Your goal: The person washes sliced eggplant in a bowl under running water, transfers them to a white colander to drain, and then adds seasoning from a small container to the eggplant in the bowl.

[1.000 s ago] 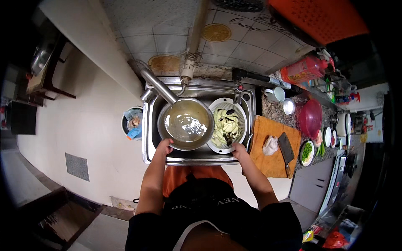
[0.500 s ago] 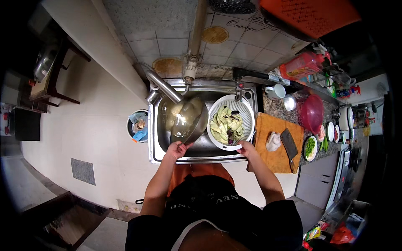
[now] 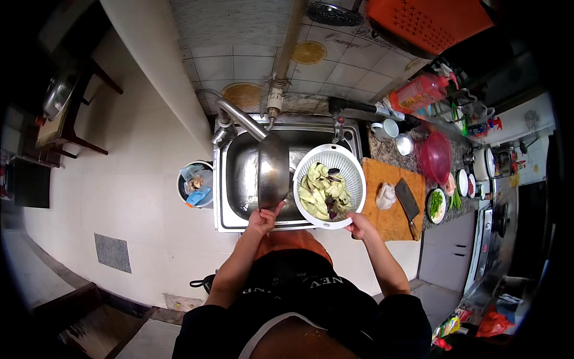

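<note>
My left hand [image 3: 264, 220] is closed on the near rim of a steel bowl [image 3: 274, 173], which stands tipped on its side over the sink [image 3: 239, 173]. The bowl's outer wall faces right and its inside is hidden. With my right hand [image 3: 360, 227] I grip the near right rim of a white colander [image 3: 359, 185], tilted a little toward me above the sink's right side. Pale green vegetable slices [image 3: 323, 190], some with dark purple skin like eggplant, lie in the colander. The curved steel faucet [image 3: 244, 119] reaches over the bowl's far edge.
Right of the sink, a wooden cutting board [image 3: 376, 221] carries a cleaver [image 3: 408, 200] and a pale lump of food [image 3: 385, 196]. Beyond are a plate of chopped greens [image 3: 436, 204] and a red basin [image 3: 436, 158]. A lined bin [image 3: 197, 185] stands left of the sink.
The steel bowl has tipped from holding water to standing on its side, and the water is out of it. The colander has come up and toward me in my right hand.
</note>
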A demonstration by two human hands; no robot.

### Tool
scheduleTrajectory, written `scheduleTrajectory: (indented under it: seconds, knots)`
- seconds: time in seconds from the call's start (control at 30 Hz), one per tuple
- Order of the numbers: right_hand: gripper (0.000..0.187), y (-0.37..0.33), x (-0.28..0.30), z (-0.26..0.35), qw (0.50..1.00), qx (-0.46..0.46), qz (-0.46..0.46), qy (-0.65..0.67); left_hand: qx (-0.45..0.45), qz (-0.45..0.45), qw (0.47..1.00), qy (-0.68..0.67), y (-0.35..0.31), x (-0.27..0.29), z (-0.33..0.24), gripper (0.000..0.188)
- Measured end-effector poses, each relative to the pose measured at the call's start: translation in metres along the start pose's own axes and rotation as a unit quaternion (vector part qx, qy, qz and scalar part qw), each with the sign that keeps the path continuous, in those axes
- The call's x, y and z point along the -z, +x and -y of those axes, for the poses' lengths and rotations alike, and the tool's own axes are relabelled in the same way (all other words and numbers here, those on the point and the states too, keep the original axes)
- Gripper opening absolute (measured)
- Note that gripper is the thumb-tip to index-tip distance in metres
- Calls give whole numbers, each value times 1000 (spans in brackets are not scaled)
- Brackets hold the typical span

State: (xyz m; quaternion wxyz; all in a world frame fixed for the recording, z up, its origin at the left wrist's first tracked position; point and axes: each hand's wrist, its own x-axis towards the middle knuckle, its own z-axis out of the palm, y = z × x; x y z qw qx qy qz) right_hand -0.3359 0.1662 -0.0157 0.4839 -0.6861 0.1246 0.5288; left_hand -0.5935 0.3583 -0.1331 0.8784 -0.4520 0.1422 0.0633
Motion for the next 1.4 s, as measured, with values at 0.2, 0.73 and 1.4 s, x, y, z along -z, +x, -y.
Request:
scheduleTrajectory:
  seconds: [0.2,0.73,1.4]
  knots:
    - [14,-14,14,-11,1000,2,17,24,-80,-79,989,92,-21,-7,-3,39]
    - [30,-103,19,-51,997,47,6,53,-231,-109,897,360,-16,-4,-21,17]
    - [48,-114,1,-16,943,99,257,188,-281,-255,762,525,17,-4,-67,43]
